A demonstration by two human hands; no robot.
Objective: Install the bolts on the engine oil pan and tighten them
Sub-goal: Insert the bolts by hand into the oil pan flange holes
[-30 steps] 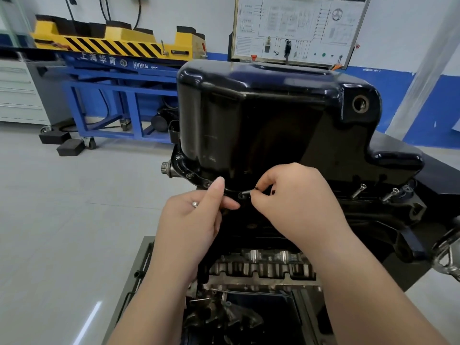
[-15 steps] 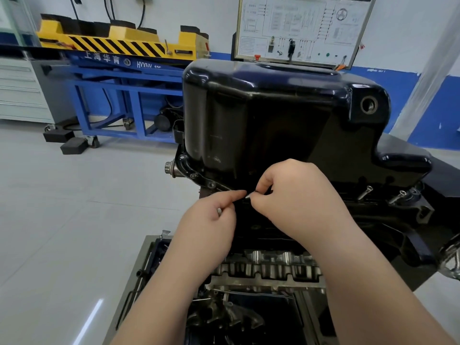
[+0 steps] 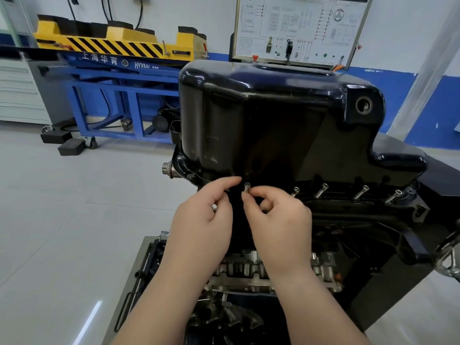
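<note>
The black oil pan (image 3: 261,115) sits upside-up on the engine, its flange facing me. My right hand (image 3: 278,220) pinches a silver bolt (image 3: 246,188) by its shank at the flange's near edge, head up. My left hand (image 3: 201,220) is beside it with its index finger stretched toward the flange; another bolt (image 3: 214,207) shows between its curled fingers. Several bolts (image 3: 321,190) stand loosely in the flange holes to the right.
The engine block (image 3: 261,270) and its stand lie below my hands. A blue and yellow lift table (image 3: 119,70) stands at the back left, a white wiring board (image 3: 296,28) behind the pan. Grey floor spreads to the left.
My right hand has turned palm-down and now holds the bolt upright at the flange. My hands have parted slightly, and the flange bolts to the right are now uncovered.
</note>
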